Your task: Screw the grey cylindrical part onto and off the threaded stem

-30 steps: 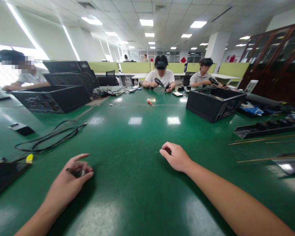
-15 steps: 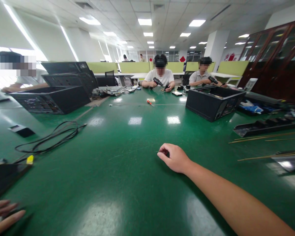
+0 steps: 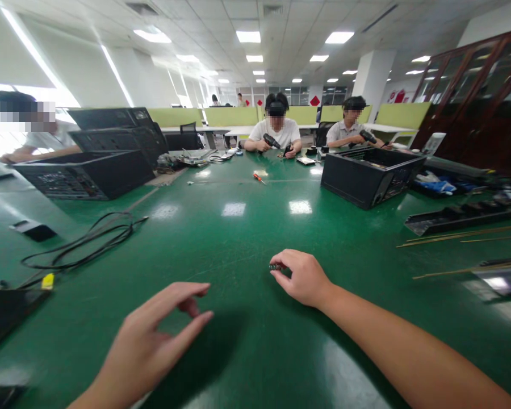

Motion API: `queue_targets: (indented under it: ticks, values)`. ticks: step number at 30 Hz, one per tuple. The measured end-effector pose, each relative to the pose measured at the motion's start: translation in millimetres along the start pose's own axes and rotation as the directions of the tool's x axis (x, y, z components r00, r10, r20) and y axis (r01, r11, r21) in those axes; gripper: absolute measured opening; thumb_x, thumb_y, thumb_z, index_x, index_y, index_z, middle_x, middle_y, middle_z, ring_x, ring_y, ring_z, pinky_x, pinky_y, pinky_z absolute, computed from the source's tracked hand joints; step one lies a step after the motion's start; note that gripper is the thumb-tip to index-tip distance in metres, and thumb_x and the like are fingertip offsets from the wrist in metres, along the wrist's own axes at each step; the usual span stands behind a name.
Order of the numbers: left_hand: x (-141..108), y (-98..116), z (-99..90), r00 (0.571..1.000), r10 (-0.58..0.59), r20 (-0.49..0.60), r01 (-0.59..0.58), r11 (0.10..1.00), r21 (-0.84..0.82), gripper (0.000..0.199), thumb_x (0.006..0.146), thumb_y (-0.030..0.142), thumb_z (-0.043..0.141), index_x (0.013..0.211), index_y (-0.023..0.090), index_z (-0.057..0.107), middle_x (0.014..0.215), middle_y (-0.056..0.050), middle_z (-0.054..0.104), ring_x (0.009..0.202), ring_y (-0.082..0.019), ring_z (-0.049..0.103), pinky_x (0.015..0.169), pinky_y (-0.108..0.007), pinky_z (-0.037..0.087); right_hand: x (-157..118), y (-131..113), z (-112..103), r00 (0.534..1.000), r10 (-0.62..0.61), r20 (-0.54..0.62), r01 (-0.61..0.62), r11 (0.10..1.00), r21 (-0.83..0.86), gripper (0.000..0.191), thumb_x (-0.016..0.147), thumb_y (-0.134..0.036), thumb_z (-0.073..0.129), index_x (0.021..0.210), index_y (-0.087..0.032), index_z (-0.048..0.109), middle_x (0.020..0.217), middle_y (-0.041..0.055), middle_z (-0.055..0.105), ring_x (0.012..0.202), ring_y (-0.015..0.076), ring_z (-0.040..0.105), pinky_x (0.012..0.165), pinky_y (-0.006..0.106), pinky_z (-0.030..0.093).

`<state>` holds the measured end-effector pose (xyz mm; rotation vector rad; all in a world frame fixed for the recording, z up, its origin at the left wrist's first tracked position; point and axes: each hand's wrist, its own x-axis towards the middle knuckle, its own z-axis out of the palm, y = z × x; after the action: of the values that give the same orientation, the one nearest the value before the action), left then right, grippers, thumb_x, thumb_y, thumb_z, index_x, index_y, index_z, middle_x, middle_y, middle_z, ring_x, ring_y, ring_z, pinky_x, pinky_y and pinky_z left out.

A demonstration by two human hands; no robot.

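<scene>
My right hand (image 3: 301,277) is above the green table (image 3: 234,244), its thumb and fingers pinched round a small dark part with shiny bits (image 3: 275,267). Only the part's end shows past the fingertips; the palm hides the remainder. To its left, my left hand (image 3: 153,335) hovers over the tabletop, thumb and forefinger apart, with nothing between them. A gap separates the two hands. At the lower left corner lies a dark object (image 3: 2,395), cut off by the frame edge.
Black cables (image 3: 89,241) and a dark panel (image 3: 12,309) lie at left. Black computer cases (image 3: 85,173) stand at left and right. An orange screwdriver (image 3: 258,178) lies mid-table. Thin rods (image 3: 455,236) are at right. Other people (image 3: 276,133) sit across, holding dark power tools.
My left hand has moved from the lower left corner rightward toward my right hand, leaving the dark object there. My right hand stays nearly in place, the small part's end showing more.
</scene>
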<state>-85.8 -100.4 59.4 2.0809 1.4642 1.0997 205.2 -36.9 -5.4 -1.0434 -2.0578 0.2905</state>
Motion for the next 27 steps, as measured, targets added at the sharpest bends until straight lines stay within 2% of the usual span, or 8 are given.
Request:
queue_targets:
  ticks: [2, 5, 7, 10, 15, 19, 23, 27]
  values:
    - [25.5, 10.7, 35.0, 0.974, -0.016, 0.227, 0.032, 0.997, -0.063, 0.042, 0.069, 0.04, 0.081, 0.109, 0.03, 0.072, 0.092, -0.003, 0.072, 0.072, -0.021, 0.064, 0.071, -0.032, 0.054, -1.2, -4.1, -1.7, 0.999, -0.044, 0.017, 0.044, 0.999, -0.028, 0.011, 0.087, -0.022, 0.063, 0.097, -0.021, 0.067, 0.089, 0.0048, 0.071, 0.082, 0.0192, 0.064, 0.078, 0.031, 0.046]
    - [55.9, 18.7, 82.3, 0.888, -0.073, 0.455, 0.232, 0.923, -0.306, 0.045, 0.072, 0.039, 0.078, 0.113, 0.025, 0.068, 0.101, -0.006, 0.072, 0.074, -0.019, 0.065, 0.069, -0.031, 0.053, -2.2, -7.6, -2.5, 0.996, -0.077, 0.038, 0.079, 0.995, -0.064, 0.013, 0.086, -0.025, 0.064, 0.098, -0.021, 0.068, 0.085, 0.0042, 0.072, 0.079, 0.0196, 0.065, 0.076, 0.031, 0.044]
    - [65.6, 18.7, 103.2, 0.851, -0.078, 0.52, 0.345, 0.829, -0.44, 0.035, 0.074, 0.036, 0.077, 0.104, 0.021, 0.071, 0.097, -0.007, 0.073, 0.079, -0.019, 0.065, 0.071, -0.029, 0.051, -2.2, -7.8, -2.4, 0.995, -0.088, 0.036, 0.091, 0.992, -0.087, 0.012, 0.084, -0.023, 0.063, 0.094, -0.022, 0.069, 0.081, 0.003, 0.071, 0.075, 0.0189, 0.064, 0.073, 0.03, 0.043]
    - [66.1, 15.3, 117.2, 0.823, -0.138, 0.551, 0.47, 0.709, -0.526, 0.028, 0.074, 0.032, 0.078, 0.097, 0.018, 0.073, 0.085, -0.006, 0.072, 0.069, -0.014, 0.06, 0.062, -0.023, 0.045, -1.5, -5.9, -2.0, 0.993, -0.119, 0.016, 0.12, 0.987, -0.105, 0.01, 0.084, -0.02, 0.061, 0.087, -0.023, 0.07, 0.075, 0.0014, 0.07, 0.072, 0.0172, 0.063, 0.071, 0.03, 0.041]
    - [54.8, 9.8, 118.4, 0.786, -0.176, 0.593, 0.595, 0.477, -0.647, 0.034, 0.071, 0.03, 0.082, 0.101, 0.016, 0.074, 0.083, -0.006, 0.07, 0.065, -0.011, 0.055, 0.063, -0.021, 0.044, -2.0, -4.8, -0.2, 0.985, -0.172, -0.028, 0.17, 0.984, -0.062, 0.011, 0.088, -0.023, 0.059, 0.087, -0.022, 0.071, 0.074, 0.0013, 0.069, 0.07, 0.0159, 0.062, 0.07, 0.029, 0.041]
    - [51.1, 6.6, 118.5, 0.793, -0.176, 0.583, 0.595, 0.433, -0.678, 0.035, 0.068, 0.025, 0.084, 0.1, 0.015, 0.074, 0.089, -0.008, 0.07, 0.075, -0.014, 0.059, 0.069, -0.022, 0.047, -4.7, -7.5, 1.4, 0.978, -0.209, 0.013, 0.209, 0.978, 0.011, 0.025, 0.087, -0.028, 0.062, 0.111, -0.022, 0.067, 0.084, 0.0023, 0.07, 0.074, 0.0165, 0.063, 0.072, 0.029, 0.042]
    - [47.8, 4.2, 100.6, 0.829, -0.315, 0.462, 0.558, 0.526, -0.642, 0.034, 0.07, 0.032, 0.082, 0.099, 0.016, 0.073, 0.083, -0.004, 0.069, 0.065, -0.011, 0.057, 0.063, -0.021, 0.047, -5.2, -7.2, 0.7, 0.986, -0.138, 0.095, 0.135, 0.99, 0.042, 0.067, 0.079, -0.041, 0.073, 0.137, -0.02, 0.048, 0.097, 0.0031, 0.07, 0.075, 0.0163, 0.063, 0.074, 0.029, 0.046]
    - [26.2, 1.3, 40.1, 0.894, -0.42, 0.154, 0.444, 0.789, -0.426, 0.038, 0.065, 0.042, 0.083, 0.092, 0.017, 0.074, 0.083, -0.005, 0.073, 0.073, -0.018, 0.064, 0.068, -0.025, 0.052, -3.9, -2.9, -1.2, 0.984, -0.01, 0.176, 0.008, 1.0, 0.011, 0.065, 0.082, -0.04, 0.07, 0.14, -0.024, 0.045, 0.095, 0.0002, 0.068, 0.072, 0.0146, 0.062, 0.072, 0.028, 0.047]
